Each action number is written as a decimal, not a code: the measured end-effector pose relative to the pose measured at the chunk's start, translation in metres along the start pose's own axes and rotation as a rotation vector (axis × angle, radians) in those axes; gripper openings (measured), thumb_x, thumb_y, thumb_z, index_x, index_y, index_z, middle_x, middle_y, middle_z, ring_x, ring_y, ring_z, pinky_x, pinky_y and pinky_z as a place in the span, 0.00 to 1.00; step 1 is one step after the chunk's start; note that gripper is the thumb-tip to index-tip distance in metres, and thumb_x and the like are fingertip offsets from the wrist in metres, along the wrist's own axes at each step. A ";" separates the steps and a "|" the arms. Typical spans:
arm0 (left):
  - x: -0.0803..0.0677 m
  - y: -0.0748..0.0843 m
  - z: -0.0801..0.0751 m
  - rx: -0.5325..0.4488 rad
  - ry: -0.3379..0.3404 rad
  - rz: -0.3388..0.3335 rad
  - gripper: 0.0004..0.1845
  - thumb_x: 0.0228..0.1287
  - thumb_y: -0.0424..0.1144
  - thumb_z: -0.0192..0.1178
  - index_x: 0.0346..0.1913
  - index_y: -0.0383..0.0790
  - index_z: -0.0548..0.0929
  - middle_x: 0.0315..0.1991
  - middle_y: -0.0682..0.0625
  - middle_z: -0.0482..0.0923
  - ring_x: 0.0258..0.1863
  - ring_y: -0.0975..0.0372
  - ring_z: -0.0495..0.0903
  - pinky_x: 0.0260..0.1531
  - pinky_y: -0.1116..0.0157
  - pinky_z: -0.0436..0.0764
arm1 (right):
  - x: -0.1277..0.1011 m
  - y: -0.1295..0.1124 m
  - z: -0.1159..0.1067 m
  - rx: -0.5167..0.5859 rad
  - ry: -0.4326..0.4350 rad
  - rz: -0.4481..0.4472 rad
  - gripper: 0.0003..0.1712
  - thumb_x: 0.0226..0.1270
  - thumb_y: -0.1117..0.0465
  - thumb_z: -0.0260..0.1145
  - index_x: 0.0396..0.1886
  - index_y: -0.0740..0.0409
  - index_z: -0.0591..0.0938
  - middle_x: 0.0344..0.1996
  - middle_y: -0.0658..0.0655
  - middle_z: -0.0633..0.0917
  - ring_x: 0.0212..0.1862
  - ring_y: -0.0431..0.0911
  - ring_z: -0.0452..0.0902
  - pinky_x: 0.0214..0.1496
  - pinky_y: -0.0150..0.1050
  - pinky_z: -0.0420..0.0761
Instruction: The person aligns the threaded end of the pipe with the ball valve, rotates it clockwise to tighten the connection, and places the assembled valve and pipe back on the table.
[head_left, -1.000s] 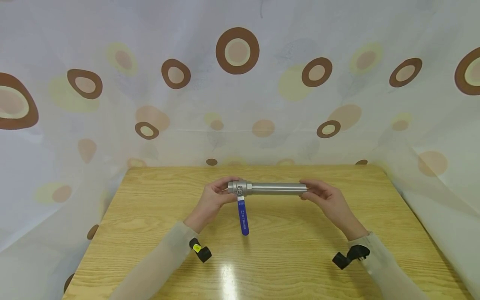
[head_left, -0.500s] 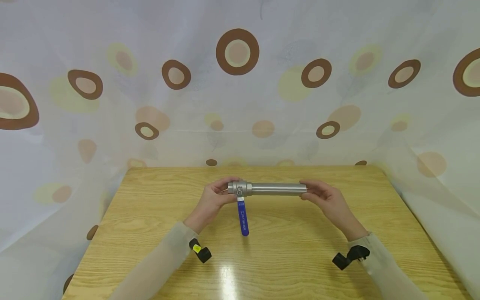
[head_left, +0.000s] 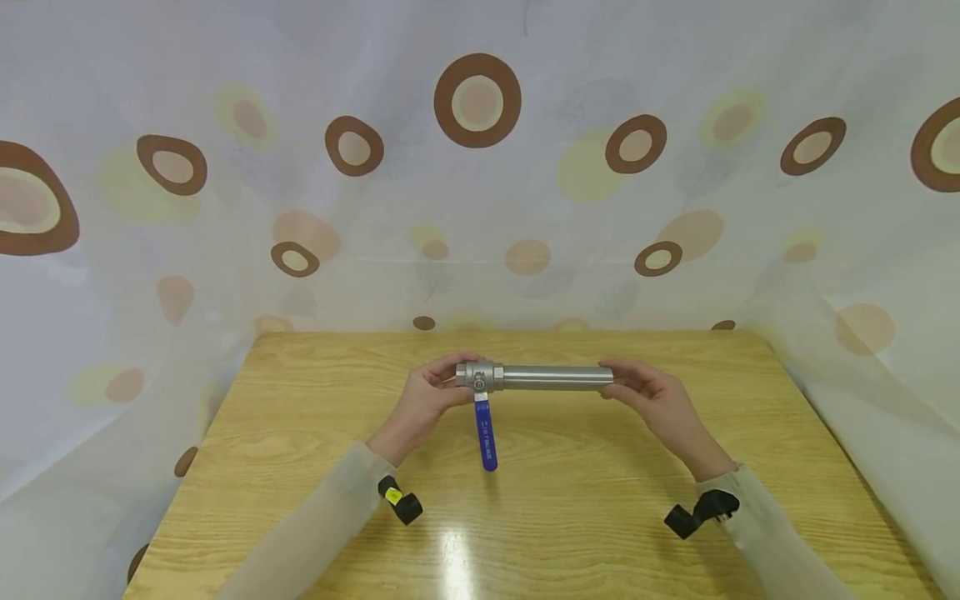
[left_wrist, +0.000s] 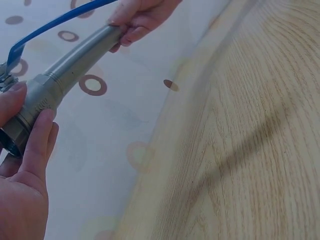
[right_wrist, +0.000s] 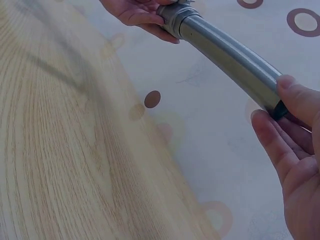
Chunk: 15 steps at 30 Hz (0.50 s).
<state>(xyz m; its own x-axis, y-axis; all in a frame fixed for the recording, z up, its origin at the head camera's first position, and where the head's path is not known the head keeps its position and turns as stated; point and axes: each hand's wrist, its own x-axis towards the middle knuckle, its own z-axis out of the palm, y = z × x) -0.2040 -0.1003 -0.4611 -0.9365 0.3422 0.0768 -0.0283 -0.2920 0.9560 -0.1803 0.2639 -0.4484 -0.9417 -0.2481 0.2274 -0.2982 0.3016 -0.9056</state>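
Note:
A steel ball valve [head_left: 480,377] with a blue lever handle [head_left: 486,435] is joined to a straight metal pipe [head_left: 557,378]. Both hands hold this assembly level above the table, and the lever points toward the person. My left hand [head_left: 422,408] grips the valve body at its left end, thumb on the near side. At the pipe's free end, my right hand [head_left: 660,408] pinches it between thumb and fingers. In the left wrist view, the valve's open end [left_wrist: 14,137] shows a hollow hexagonal rim between the fingers. The joint's threads are hidden.
Beneath the hands lies a wooden table [head_left: 570,517], marked by the assembly's shadow in both wrist views. A white curtain [head_left: 525,208] with brown and beige circles hangs behind it and along both sides. Each sleeve carries a black wrist camera [head_left: 405,504].

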 end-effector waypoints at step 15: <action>0.000 0.000 0.001 0.010 0.002 -0.008 0.27 0.60 0.19 0.64 0.51 0.56 0.89 0.62 0.47 0.84 0.60 0.53 0.82 0.56 0.61 0.86 | -0.002 -0.001 -0.002 -0.009 -0.011 0.014 0.22 0.77 0.62 0.66 0.67 0.60 0.80 0.45 0.46 0.89 0.46 0.39 0.86 0.50 0.29 0.85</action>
<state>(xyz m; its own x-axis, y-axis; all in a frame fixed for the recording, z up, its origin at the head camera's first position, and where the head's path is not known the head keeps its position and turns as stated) -0.2039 -0.0990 -0.4607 -0.9368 0.3429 0.0690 -0.0319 -0.2801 0.9594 -0.1784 0.2658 -0.4473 -0.9440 -0.2540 0.2104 -0.2862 0.3139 -0.9053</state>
